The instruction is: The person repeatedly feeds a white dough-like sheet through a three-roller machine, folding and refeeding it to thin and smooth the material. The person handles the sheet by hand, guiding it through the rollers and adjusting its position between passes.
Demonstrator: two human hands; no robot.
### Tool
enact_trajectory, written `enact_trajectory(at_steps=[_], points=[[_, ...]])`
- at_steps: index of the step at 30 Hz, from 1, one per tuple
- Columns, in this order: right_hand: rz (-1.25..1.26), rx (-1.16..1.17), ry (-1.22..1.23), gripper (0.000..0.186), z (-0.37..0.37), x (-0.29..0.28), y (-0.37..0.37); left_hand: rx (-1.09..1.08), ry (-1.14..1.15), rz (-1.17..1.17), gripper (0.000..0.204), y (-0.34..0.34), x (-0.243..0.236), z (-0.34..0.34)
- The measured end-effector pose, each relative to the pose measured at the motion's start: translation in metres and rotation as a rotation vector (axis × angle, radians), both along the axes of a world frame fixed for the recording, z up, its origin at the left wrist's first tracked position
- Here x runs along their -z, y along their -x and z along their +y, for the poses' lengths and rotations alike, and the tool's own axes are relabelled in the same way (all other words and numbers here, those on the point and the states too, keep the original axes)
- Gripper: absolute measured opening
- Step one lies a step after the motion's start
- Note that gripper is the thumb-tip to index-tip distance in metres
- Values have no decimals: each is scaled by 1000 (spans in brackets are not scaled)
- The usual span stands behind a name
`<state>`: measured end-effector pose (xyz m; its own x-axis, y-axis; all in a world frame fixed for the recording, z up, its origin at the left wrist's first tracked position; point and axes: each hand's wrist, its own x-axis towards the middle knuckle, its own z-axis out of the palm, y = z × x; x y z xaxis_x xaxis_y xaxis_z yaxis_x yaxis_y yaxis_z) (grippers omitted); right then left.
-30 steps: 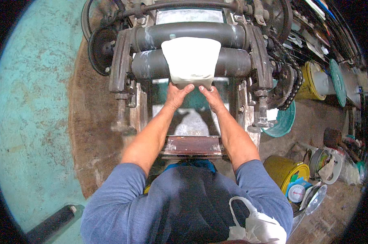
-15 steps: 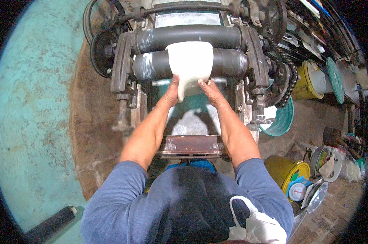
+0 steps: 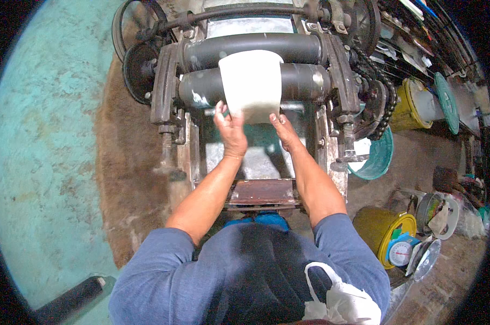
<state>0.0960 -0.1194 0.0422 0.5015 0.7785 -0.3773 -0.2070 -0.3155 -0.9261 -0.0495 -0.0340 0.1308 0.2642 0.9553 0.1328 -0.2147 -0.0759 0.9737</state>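
A white, soft-looking sheet (image 3: pixel 249 81) drapes over the lower dark roller (image 3: pixel 304 81) of a metal roller machine, below the upper roller (image 3: pixel 250 44). My left hand (image 3: pixel 229 127) is at the sheet's lower left, fingers apart and curving upward, open. My right hand (image 3: pixel 283 130) is at the lower right corner with thumb and fingertips on the sheet's edge; some fingers are hidden. Under the sheet is the machine's pale, shadowed bed, with a reddish-brown crossbar (image 3: pixel 258 190) nearest my body.
Wheels (image 3: pixel 138 73) and a chain (image 3: pixel 388 108) flank the rollers. At right stand yellow buckets (image 3: pixel 364 233), a teal tub (image 3: pixel 383 162), a dial scale (image 3: pixel 401 252) and assorted items. A teal surface (image 3: pixel 44 135) is at left, with a dark cylinder (image 3: pixel 66 298) at lower left.
The sheet's hanging end, folded narrow half a second ago, now lies wider and straighter. My left hand has loosened its fingers and shifted slightly down from the sheet.
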Motion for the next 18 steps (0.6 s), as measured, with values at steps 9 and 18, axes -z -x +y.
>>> enact_trajectory(at_steps=[9,18], points=[[391,418,-171,79,14,-12,16,-91,643,87,43,1,96,42],[446,538,-249,47,72,31,0,-5,627,-64,40,-49,85,51]])
